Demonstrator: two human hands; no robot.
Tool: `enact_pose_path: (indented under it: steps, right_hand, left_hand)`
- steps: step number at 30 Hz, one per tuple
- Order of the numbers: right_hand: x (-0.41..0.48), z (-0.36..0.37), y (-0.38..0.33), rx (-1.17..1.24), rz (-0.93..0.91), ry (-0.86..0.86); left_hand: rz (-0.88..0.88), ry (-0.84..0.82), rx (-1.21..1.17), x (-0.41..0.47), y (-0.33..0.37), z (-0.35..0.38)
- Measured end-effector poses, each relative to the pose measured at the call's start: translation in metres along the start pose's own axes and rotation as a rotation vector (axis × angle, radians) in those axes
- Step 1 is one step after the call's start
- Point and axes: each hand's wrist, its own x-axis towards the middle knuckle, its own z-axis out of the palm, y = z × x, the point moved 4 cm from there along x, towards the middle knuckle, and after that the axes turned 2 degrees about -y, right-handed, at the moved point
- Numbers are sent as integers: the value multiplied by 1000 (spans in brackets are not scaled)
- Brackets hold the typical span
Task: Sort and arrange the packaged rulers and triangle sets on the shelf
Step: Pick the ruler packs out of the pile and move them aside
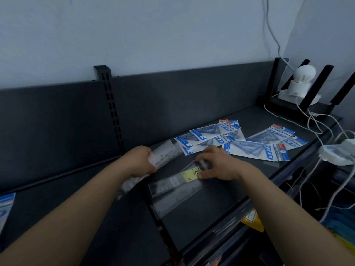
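Gripping a bundle of rulers in the left hand, fingers wrapped round its middle above the shelf; right hand spread flat, fingertips pressing loose rulers lying on the shelf. Probably light, stiff and slick in clear sleeves, so best pinched by the long edges. Triangle sets fanned just behind.

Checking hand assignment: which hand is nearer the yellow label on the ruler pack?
Right. The right hand touches the yellow label; the left hand is off to its left, gripping another ruler pack.
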Motion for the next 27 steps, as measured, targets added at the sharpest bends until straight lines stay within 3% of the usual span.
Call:
enact_pose_path:
  steps: [4, 8, 15, 21, 27]
  right_hand:
    - [4, -1, -10, 50, -30, -29]
    - [6, -2, -13, -4, 26, -24]
    - [0, 6, -16, 100, 114, 22]
    - [-14, 10, -30, 164, 145, 48]
    - [-25, 21, -59, 38, 143, 19]
  left_hand:
    - [39, 21, -80, -13, -11, -8]
    - [45, 39, -153, -27, -18, -8]
    - [27, 80, -217, -52, -27, -5]
    - [-31, 2, -370, -54, -34, 16]
    - [-60, 14, -410, -53, -39, 25]
